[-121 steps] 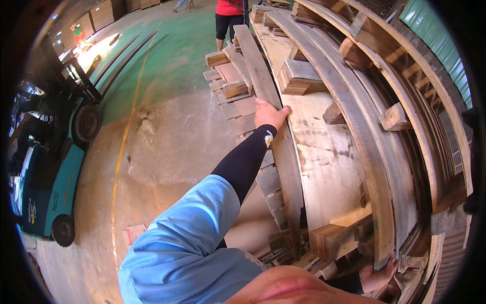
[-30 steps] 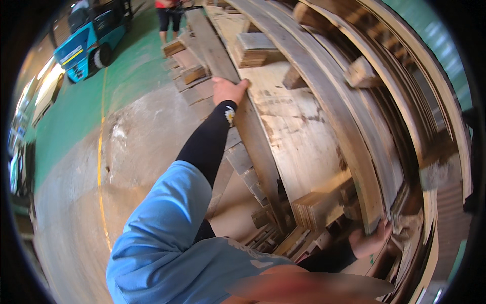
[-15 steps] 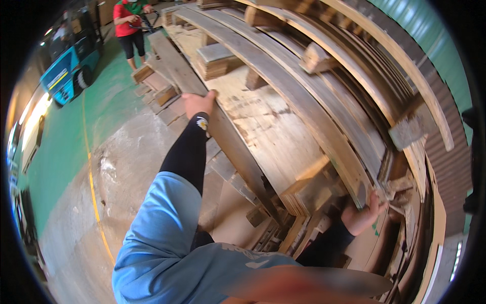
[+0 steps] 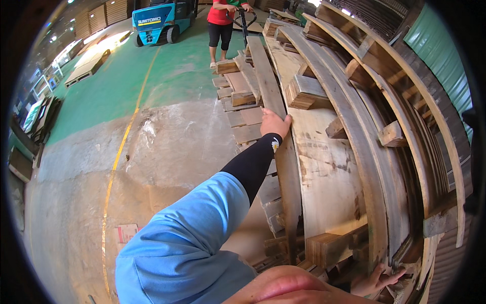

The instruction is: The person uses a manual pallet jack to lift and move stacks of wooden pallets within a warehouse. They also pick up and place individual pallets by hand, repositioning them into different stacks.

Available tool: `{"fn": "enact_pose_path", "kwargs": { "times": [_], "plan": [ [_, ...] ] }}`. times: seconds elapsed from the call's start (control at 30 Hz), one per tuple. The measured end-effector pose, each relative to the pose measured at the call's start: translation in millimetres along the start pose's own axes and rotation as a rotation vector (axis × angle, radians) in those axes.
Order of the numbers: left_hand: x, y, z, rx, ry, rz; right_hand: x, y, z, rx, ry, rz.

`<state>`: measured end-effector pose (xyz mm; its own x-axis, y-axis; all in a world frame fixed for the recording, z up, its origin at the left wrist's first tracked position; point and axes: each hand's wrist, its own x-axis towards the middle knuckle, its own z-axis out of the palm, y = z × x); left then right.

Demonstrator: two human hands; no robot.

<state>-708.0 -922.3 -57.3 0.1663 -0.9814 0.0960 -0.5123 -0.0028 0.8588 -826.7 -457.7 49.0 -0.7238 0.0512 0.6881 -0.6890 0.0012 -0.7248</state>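
Observation:
A wooden pallet stands tilted on edge on my right, its long boards and blocks facing me. My left hand, at the end of a black sleeve, is closed over the pallet's near long board, thumb on the far side. Low at the right, my right hand grips around the near board ends of the pallet; its palm and wrist are partly hidden. Between the boards lies a pale plywood sheet with dark stains. Stacked wooden blocks sit close to my right hand.
More slatted boards lie low beside the pallet, on the floor side. Ahead, a person in a red top holds a pallet jack handle. A blue forklift stands farther left. A yellow line crosses the floor.
My view has swung left, so the forklift, person and pallet appear farther right. Both hands stay on the pallet, and the right one sits lower in the picture.

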Motion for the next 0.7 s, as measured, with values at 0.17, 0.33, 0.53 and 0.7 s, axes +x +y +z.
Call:
{"fn": "enact_pose_path", "kwargs": {
  "times": [0.17, 0.33, 0.53, 0.7],
  "plan": [
    [4, -3, 8, -0.011, 0.005, -0.022, 4, 10, -12, 0.041, -0.146, -0.054],
    [6, -5, 10, -0.027, 0.03, -0.013, 2, 11, -18, -0.22, -0.148, -0.072],
    [4, -3, 8, -0.001, 0.05, -0.022, 1, 2, -15, -0.261, -0.086, 0.01],
    [5, -2, 8, 0.038, 0.047, -0.024, 1, 3, -14, -0.223, -0.115, -0.044]
  ]
}}
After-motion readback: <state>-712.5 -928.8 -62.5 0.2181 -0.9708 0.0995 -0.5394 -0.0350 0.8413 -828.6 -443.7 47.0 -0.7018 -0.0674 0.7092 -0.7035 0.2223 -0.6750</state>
